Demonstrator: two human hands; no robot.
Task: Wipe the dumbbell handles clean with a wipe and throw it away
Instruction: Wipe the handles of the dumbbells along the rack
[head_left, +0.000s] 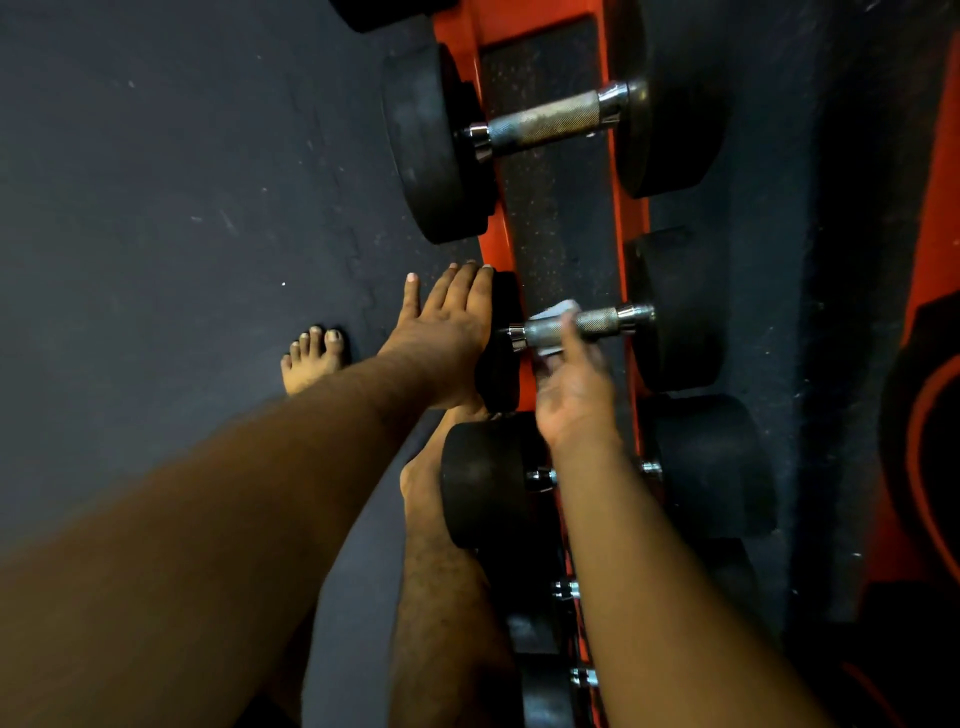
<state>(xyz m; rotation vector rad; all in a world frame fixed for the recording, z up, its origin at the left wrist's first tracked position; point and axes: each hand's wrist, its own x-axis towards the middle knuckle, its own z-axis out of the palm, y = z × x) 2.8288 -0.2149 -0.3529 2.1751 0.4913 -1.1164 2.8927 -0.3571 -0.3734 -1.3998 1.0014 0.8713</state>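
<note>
- Right hand (571, 387) grips the wipe (556, 310) around the handle (582, 326) of the middle dumbbell; thumb over the top, other fingers hidden under the bar. White cloth shows beyond the thumb and just under the bar.
- Left hand (452, 322) flat, fingers straight, palm pressed on the outer face of that dumbbell's left head (501, 343). Holds nothing; looks like it's bracing the weight.
- Handle's long axis runs across from the left hand to the right head (675, 322), far end tilted slightly away. Right hand sits mid-bar, nearer the left collar.
- Judgement: next stroke is along that axis. Bare knurl lies to the right of the thumb as far as the chrome collar; less room to the left.
- Limits: heads cap both ends, rack (558, 208) bed lies close beneath the bar, so little room under it for the fingers.
- Next dumbbell (550, 122) lies beyond both hands, handle exposed, same orientation, well apart. Right hand is nearer to it.
- More dumbbells (488, 483) on the near side, under the right forearm; only chrome collars show.
- Bare foot (311, 358) on the floor (156, 208) left of the left hand.
- No bin in view.
</note>
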